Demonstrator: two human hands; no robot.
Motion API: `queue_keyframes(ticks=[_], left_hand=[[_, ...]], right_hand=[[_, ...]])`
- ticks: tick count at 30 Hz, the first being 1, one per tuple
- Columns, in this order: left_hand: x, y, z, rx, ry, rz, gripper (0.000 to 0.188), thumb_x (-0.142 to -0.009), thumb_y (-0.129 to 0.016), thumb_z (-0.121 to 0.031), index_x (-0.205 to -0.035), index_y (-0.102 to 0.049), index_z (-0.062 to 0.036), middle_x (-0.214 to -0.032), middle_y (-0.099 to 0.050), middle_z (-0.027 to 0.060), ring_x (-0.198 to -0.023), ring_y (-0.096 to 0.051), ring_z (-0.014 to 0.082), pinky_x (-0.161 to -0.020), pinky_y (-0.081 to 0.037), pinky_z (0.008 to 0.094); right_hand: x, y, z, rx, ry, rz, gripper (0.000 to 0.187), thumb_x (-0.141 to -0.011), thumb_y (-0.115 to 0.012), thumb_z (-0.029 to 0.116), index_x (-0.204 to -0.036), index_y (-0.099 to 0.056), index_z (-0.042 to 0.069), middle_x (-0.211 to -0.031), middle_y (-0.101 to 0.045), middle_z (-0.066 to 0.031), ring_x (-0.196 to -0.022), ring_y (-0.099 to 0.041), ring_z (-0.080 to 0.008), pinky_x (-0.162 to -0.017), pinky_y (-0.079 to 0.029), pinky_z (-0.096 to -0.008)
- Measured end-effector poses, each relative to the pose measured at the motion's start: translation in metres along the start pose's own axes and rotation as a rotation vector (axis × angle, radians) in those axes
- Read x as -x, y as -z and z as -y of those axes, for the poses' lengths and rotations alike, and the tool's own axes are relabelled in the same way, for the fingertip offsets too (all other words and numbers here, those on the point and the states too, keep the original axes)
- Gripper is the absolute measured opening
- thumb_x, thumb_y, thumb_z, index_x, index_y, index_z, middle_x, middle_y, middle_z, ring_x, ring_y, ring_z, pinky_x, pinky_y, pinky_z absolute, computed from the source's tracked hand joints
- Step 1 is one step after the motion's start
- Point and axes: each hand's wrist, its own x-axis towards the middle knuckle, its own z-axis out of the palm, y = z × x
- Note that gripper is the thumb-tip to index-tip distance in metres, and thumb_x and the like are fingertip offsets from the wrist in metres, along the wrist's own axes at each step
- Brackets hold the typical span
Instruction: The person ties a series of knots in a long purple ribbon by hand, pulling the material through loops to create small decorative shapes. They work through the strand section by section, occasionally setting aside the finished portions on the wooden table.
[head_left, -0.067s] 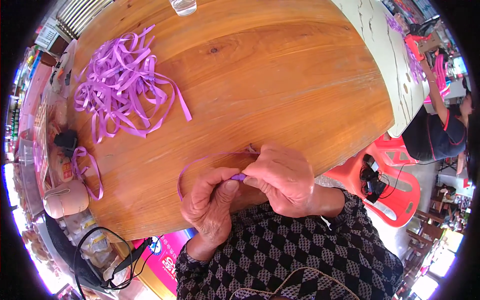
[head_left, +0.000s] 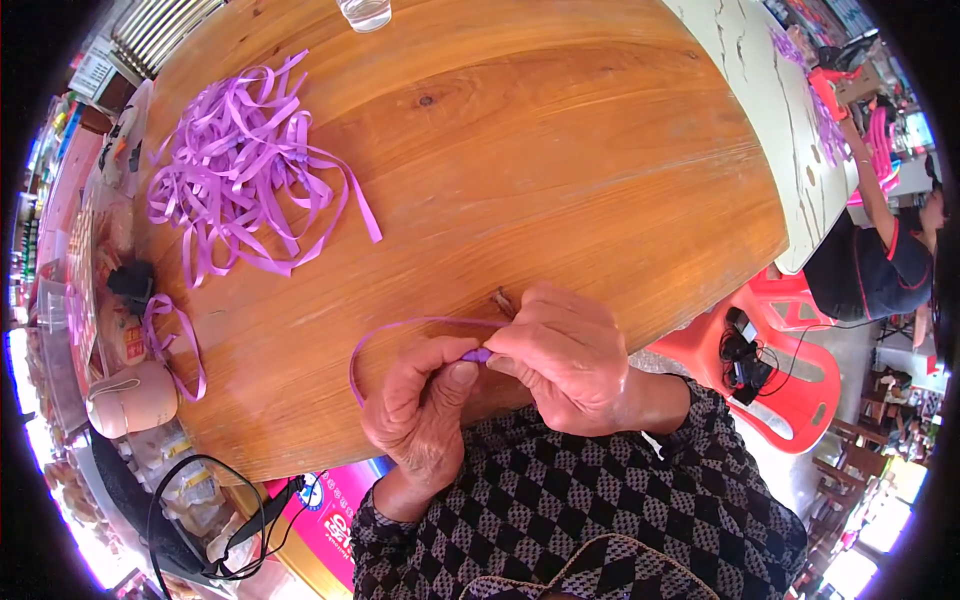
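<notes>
Between my fingertips, over the near edge of the wooden table, is a purple ribbon with a small darker bunched part in it. My left hand pinches that part from one side with thumb and forefinger. On the other side my right hand grips the ribbon with its fingers bent closed. Beyond my hands, the ribbon arcs in a loop from one to the other. A large tangled heap of purple ribbons lies at the far left of the table.
A drinking glass stands at the far edge. One loose ribbon hangs near a pinkish rounded container on the left. Black cables lie lower left. Red plastic stools and another person are at the right.
The ribbon's loop beyond my hands has shifted slightly outward and turned to show more width. Both hands stay almost in place, still pinching.
</notes>
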Motion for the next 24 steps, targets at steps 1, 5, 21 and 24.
queue_keyframes(ticks=[1, 5, 21, 24], left_hand=[[-0.002, 0.0, -0.001, 0.001, -0.001, 0.003, 0.011, -0.078, -0.061, 0.001, -0.089, -0.061, 0.0021, -0.081, -0.061, 0.0061, -0.071, -0.054, 0.0124, -0.065, -0.044, 0.0229], [-0.006, -0.002, -0.001, -0.279, -0.314, 0.046, 0.012, -0.077, -0.059, 0.003, -0.089, -0.061, 0.0018, -0.078, -0.061, 0.0055, -0.072, -0.054, 0.0129, -0.065, -0.044, 0.0232], [0.002, -0.023, 0.017, 0.297, -0.093, -0.152, 0.018, -0.081, -0.065, -0.012, -0.089, -0.056, 0.0009, -0.076, -0.06, 0.0055, -0.061, -0.053, 0.0097, -0.055, -0.044, 0.021], [0.003, -0.021, 0.022, 0.232, -0.134, -0.158, 0.017, -0.081, -0.065, -0.011, -0.09, -0.056, 0.0013, -0.076, -0.059, 0.0054, -0.063, -0.053, 0.0095, -0.057, -0.044, 0.0207]], right_hand=[[0.0, 0.002, 0.0, 0.028, 0.013, 0.017, 0.017, -0.066, -0.069, -0.004, -0.079, -0.057, -0.002, -0.061, -0.051, -0.0092, -0.051, -0.048, -0.0249, -0.047, -0.036, -0.0335], [0.0, 0.002, 0.0, 0.052, 0.036, 0.019, 0.019, -0.063, -0.068, -0.006, -0.079, -0.057, -0.003, -0.061, -0.05, -0.0096, -0.05, -0.046, -0.0253, -0.046, -0.035, -0.0337], [0.007, -0.016, 0.001, -0.033, -0.033, -0.145, 0.011, -0.072, -0.065, -0.003, -0.079, -0.056, -0.005, -0.06, -0.051, -0.0103, -0.049, -0.046, -0.0239, -0.044, -0.034, -0.0322], [0.008, -0.019, -0.001, -0.043, -0.041, -0.137, 0.011, -0.072, -0.064, -0.004, -0.078, -0.056, -0.005, -0.06, -0.05, -0.0107, -0.049, -0.046, -0.0246, -0.044, -0.034, -0.0328]])
